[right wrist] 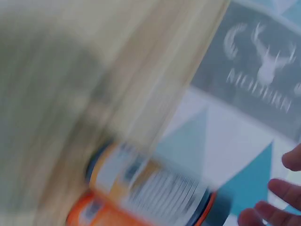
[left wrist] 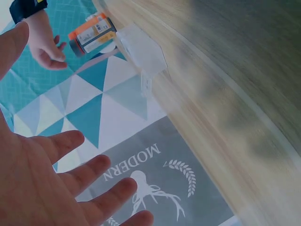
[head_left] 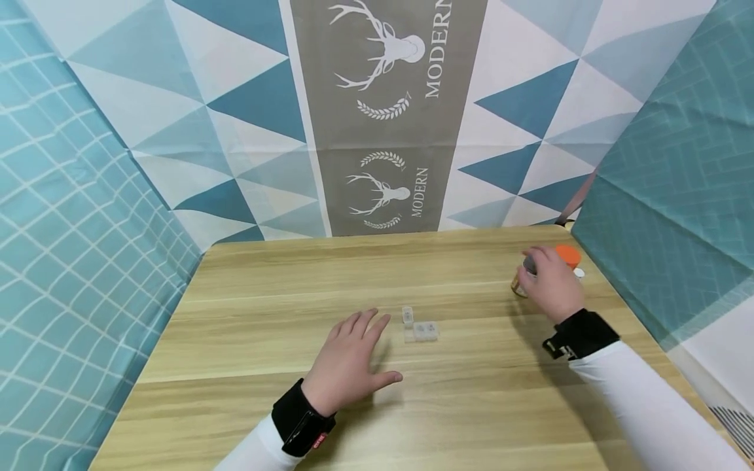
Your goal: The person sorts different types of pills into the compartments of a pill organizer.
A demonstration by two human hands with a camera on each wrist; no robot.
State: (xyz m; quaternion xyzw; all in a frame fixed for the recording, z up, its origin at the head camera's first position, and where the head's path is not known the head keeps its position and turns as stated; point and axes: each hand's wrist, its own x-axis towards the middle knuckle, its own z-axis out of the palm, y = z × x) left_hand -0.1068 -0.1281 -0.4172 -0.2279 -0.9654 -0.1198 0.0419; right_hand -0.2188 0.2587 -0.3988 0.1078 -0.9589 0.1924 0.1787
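Observation:
My left hand [head_left: 371, 350] lies flat with fingers spread on the wooden table [head_left: 283, 288], just left of a small clear pill organiser [head_left: 419, 327]; its spread fingers [left wrist: 70, 174] hold nothing. At the back right, my right hand [head_left: 550, 281] hovers over two pill bottles, one with an orange cap [head_left: 568, 255] and one with a dark cap [head_left: 529, 265]. In the left wrist view the right hand [left wrist: 47, 47] is beside the bottles [left wrist: 91, 33] with its fingers loose. The right wrist view is blurred: the bottles [right wrist: 141, 188] fill it, and the fingertips [right wrist: 282, 197] stand apart from them.
Patterned cloth walls enclose the table on three sides: teal tiles at the left [head_left: 71, 229] and right [head_left: 677, 183], and triangles with a grey deer banner [head_left: 383, 118] behind. The bottles stand near the right table edge.

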